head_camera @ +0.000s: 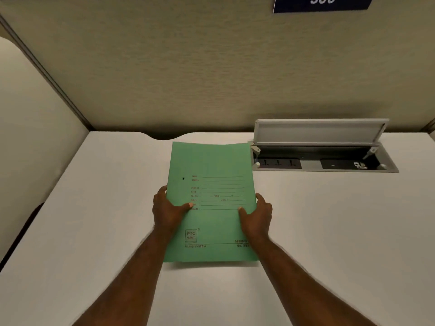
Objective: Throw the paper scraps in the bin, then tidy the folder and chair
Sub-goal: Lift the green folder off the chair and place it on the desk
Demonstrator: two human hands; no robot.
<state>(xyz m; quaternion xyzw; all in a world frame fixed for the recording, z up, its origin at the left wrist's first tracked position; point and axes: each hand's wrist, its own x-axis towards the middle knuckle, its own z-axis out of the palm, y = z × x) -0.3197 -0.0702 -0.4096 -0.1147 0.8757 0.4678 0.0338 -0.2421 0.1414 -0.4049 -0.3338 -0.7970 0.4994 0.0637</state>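
A closed green paper folder [211, 165] with printed form lines lies in the middle of the white desk [329, 220], its long side running away from me. My left hand [167, 210] grips its left edge, thumb on the cover. On the opposite side, my right hand [257, 214] holds the right edge the same way. No paper scraps, bin or chair can be seen.
An open socket box [324, 158] with its grey lid raised is set into the desk at the back right, close to the folder's far corner. Beige partition walls [188, 78] close the desk at the back and left. A cable notch [164, 137] cuts the rear edge.
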